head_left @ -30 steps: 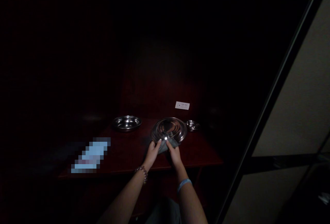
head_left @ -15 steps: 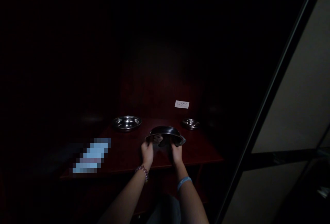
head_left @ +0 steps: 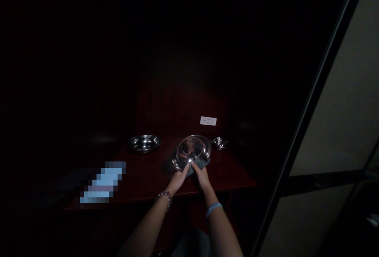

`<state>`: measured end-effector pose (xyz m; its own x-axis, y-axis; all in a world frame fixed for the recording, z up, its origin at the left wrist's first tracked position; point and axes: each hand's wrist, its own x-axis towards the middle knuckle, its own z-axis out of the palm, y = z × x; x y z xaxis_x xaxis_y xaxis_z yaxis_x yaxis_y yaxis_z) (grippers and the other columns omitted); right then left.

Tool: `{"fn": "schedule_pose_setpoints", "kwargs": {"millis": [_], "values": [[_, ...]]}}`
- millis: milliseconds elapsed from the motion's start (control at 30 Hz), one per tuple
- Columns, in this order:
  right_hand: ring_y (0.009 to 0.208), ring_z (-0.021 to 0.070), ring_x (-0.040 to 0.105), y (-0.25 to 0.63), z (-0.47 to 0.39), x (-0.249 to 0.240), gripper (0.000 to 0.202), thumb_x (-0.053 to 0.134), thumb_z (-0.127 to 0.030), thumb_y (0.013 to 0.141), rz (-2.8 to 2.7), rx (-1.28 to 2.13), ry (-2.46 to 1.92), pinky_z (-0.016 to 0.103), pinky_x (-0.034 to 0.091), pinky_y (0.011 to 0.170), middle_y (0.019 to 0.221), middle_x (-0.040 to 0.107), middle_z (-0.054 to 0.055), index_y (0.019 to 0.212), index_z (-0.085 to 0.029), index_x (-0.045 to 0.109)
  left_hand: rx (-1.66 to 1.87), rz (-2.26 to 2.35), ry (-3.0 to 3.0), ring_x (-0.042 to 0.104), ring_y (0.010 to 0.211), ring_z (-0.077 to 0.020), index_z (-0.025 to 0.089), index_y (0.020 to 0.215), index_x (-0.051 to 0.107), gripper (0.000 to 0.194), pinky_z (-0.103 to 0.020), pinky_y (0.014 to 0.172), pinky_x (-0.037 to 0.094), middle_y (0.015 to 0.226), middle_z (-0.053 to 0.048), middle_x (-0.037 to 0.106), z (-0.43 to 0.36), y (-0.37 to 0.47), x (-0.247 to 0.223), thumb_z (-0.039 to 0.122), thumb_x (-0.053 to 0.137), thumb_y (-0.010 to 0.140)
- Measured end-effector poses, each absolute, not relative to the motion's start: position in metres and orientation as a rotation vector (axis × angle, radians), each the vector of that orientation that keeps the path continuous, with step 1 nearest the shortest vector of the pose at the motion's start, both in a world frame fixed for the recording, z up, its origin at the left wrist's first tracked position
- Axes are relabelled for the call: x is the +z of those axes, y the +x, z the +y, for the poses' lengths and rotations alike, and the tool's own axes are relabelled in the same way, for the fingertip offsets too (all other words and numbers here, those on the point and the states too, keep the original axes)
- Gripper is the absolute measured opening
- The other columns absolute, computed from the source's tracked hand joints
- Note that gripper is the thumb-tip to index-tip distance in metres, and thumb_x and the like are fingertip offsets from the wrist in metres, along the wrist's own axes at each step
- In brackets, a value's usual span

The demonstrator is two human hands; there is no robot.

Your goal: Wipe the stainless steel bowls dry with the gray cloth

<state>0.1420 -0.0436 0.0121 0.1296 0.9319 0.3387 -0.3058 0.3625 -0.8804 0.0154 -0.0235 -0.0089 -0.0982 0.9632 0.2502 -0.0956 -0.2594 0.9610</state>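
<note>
A shiny metal basin [head_left: 191,146] is held up over the dark red desk, tilted with its rounded underside toward me. My left hand [head_left: 178,179] grips its near rim, the thumb lying on the metal. Close beside it, my right hand [head_left: 201,175] presses a grey cloth [head_left: 199,164] against the basin's near right side. The fingers beneath the basin are hidden. A beaded bracelet circles my left wrist, and a blue band is on my right.
On the desk [head_left: 142,182], a wide metal basin [head_left: 144,144] stands at the back left and small metal bowls [head_left: 219,143] at the back right. A white socket plate [head_left: 208,120] is on the back wall. A blurred pale-blue patch [head_left: 103,182] lies at left.
The basin has turned over so its underside now faces me instead of its hollow. My hands have come closer together at its near edge, and the cloth shows more.
</note>
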Motion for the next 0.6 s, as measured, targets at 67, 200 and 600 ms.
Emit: {"fn": "schedule_pose_setpoints", "kwargs": {"millis": [67, 200, 600], "values": [[0.111, 0.0294, 0.068, 0.141, -0.042, 0.012, 0.053, 0.081, -0.047, 0.065, -1.114, 1.066, -0.73, 0.047, 0.048, 0.104, 0.114, 0.075, 0.009, 0.109, -0.018, 0.074, 1.482, 1.036, 1.255, 0.056, 0.13, -0.0334, 0.016, 0.108, 0.074, 0.044, -0.046, 0.117, 0.032, 0.122, -0.015, 0.071, -0.021, 0.015, -0.011, 0.041, 0.077, 0.072], [0.112, 0.0288, 0.067, 0.142, -0.039, 0.007, 0.053, 0.081, -0.047, 0.066, -1.137, 1.034, -0.727, 0.046, 0.047, 0.105, 0.115, 0.075, 0.009, 0.11, -0.018, 0.074, 1.503, 0.971, 1.277, 0.054, 0.133, -0.0301, 0.016, 0.114, 0.071, 0.045, -0.046, 0.119, 0.029, 0.131, -0.014, 0.067, -0.02, 0.017, -0.012, 0.041, 0.073, 0.077], [0.114, 0.0281, 0.066, 0.145, -0.03, -0.002, 0.052, 0.078, -0.046, 0.07, -1.127, 0.945, -0.72, 0.046, 0.045, 0.107, 0.117, 0.074, 0.006, 0.115, -0.021, 0.072, 1.511, 0.932, 1.124, 0.064, 0.119, -0.0311, 0.015, 0.109, 0.073, 0.048, -0.043, 0.109, 0.044, 0.116, -0.012, 0.074, -0.019, 0.017, -0.005, 0.045, 0.078, 0.072]]}}
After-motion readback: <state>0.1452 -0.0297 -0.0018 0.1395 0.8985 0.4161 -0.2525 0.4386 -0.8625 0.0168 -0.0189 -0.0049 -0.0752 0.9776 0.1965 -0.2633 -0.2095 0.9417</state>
